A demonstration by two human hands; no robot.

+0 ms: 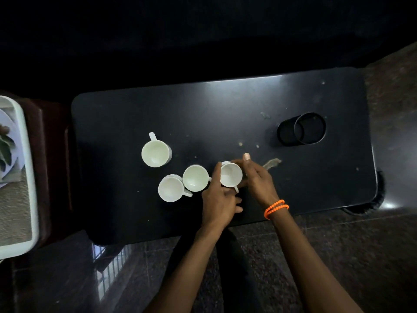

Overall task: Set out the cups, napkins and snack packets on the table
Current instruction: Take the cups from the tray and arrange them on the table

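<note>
While both hands cup one white cup (230, 175) on the black table (225, 123), left hand (217, 199) and right hand (257, 179) fingers wrap its sides. Three more cups (194, 178) sit just left, upright, two touching. A tray (27, 177) lies far left.

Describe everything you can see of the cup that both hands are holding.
The cup is white and glossy, apparently ceramic, round, upright and empty. It stands on the black table, rightmost of four alike, near the front edge. A small handle sticks out at its lower right. The left hand touches its left side, with a finger up along the rim; the right hand wraps its right side. A narrow gap, partly hidden by the left hand, separates it from the next cup.
</note>
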